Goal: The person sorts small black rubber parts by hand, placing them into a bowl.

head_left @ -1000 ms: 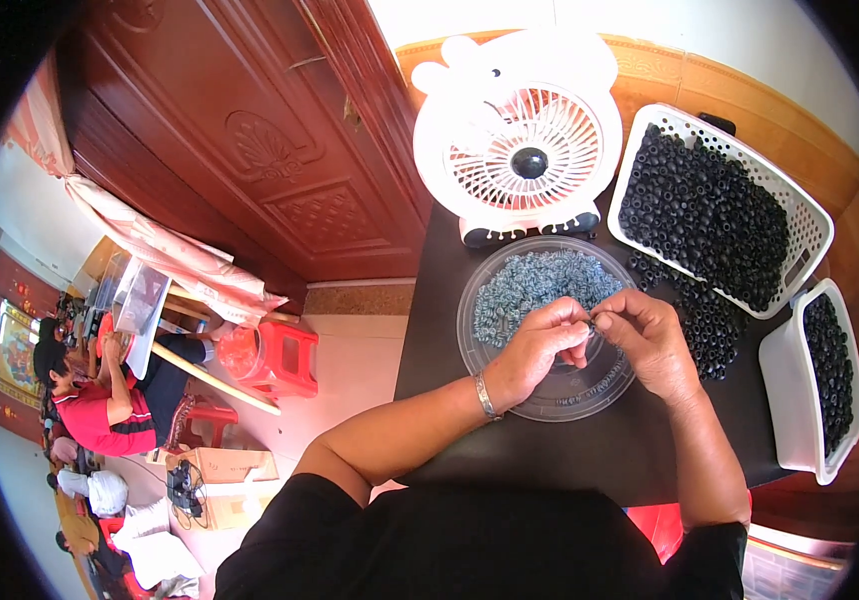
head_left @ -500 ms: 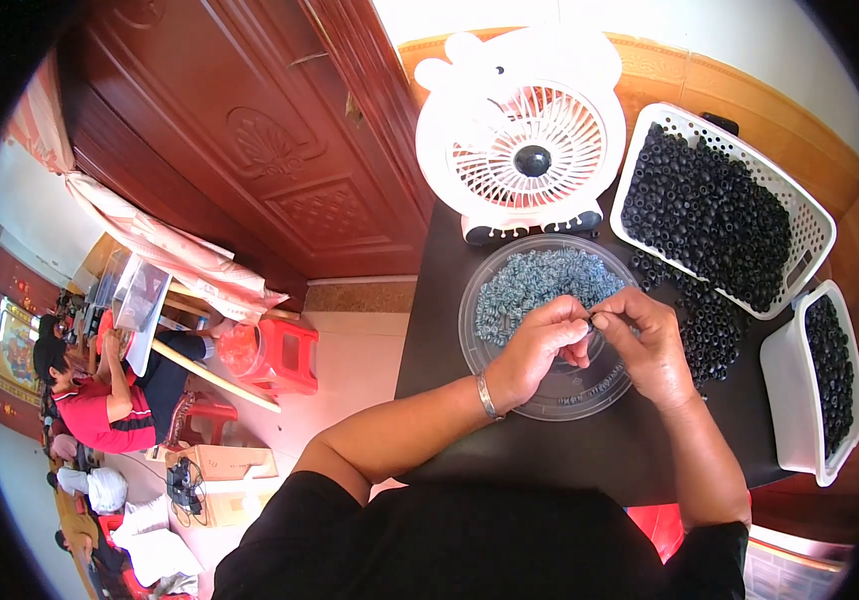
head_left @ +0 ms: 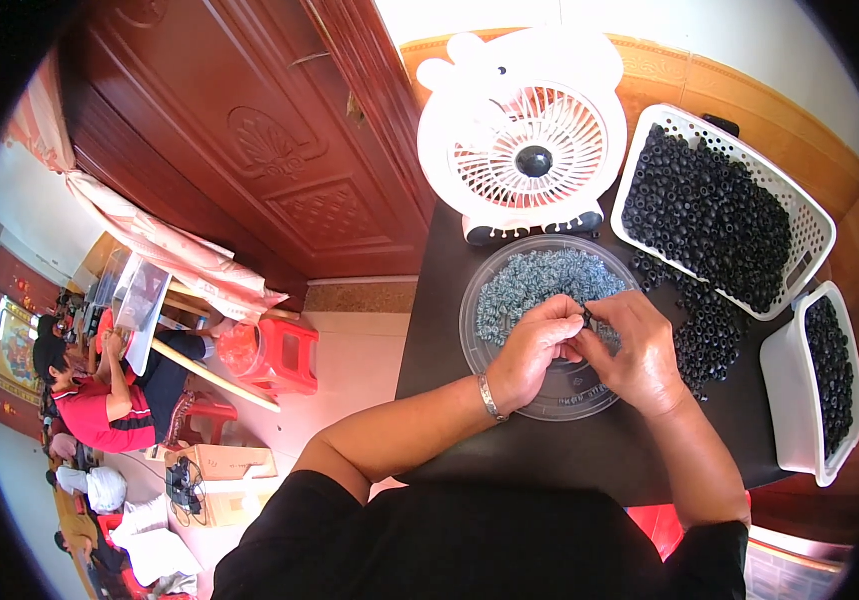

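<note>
Over a round clear tub my two hands meet at the fingertips. A small black piece sits between them, its details too small to make out. My left hand, with a metal bracelet at the wrist, pinches it from the left. From the right, my right hand closes thumb and forefinger at the same piece. Many small blue-grey coiled pieces lie in the tub, partly covered by my hands. Beside my right hand, loose black ring-shaped parts are heaped on the dark table.
A white animal-shaped fan stands behind the tub. At the right are a white perforated basket and a white bin, both holding black parts. Leftward are a red stool and a seated person in red.
My right hand has shifted slightly left and turned, its fingers now more curled around the small black piece. My left hand stays nearly in place.
</note>
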Action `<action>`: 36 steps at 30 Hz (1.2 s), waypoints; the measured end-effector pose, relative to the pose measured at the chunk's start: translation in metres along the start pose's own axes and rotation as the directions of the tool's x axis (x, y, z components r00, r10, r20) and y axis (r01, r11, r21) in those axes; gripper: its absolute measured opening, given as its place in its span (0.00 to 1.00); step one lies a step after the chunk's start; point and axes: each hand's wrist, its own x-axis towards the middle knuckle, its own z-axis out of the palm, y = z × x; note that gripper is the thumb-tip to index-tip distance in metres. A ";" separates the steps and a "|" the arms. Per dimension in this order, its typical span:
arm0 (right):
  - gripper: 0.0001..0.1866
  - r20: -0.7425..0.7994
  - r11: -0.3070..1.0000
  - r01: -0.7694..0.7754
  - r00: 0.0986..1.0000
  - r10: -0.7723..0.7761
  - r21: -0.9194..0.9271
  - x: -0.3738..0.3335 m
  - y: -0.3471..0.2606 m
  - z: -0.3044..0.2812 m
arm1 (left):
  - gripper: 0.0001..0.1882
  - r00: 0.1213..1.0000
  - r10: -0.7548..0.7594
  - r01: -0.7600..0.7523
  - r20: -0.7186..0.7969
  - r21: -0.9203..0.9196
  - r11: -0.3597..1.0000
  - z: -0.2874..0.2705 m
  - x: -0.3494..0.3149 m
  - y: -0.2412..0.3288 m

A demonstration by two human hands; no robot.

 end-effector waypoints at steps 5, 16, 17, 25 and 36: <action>0.10 -0.017 0.986 0.118 0.993 -0.121 -0.120 0.002 0.000 0.004 | 0.05 0.996 0.026 -0.031 -0.084 -0.053 0.998 0.006 -0.002 -0.004; 0.11 0.004 0.989 0.106 0.994 -0.106 -0.107 -0.004 0.002 0.013 | 0.06 0.997 0.064 -0.069 -0.051 -0.092 0.993 0.008 -0.006 -0.008; 0.11 -0.012 0.988 0.104 0.994 -0.107 -0.118 -0.004 0.001 0.013 | 0.06 0.995 0.073 -0.079 -0.062 -0.097 0.992 0.010 -0.006 -0.008; 0.12 -0.023 0.977 0.142 0.989 -0.148 -0.161 0.002 -0.002 0.005 | 0.07 0.996 0.083 -0.084 -0.020 -0.105 0.991 0.009 -0.005 -0.005; 0.14 -0.055 0.985 0.150 0.986 -0.155 -0.091 0.001 0.000 0.004 | 0.11 0.997 0.072 -0.073 0.032 0.024 0.997 0.012 -0.012 0.000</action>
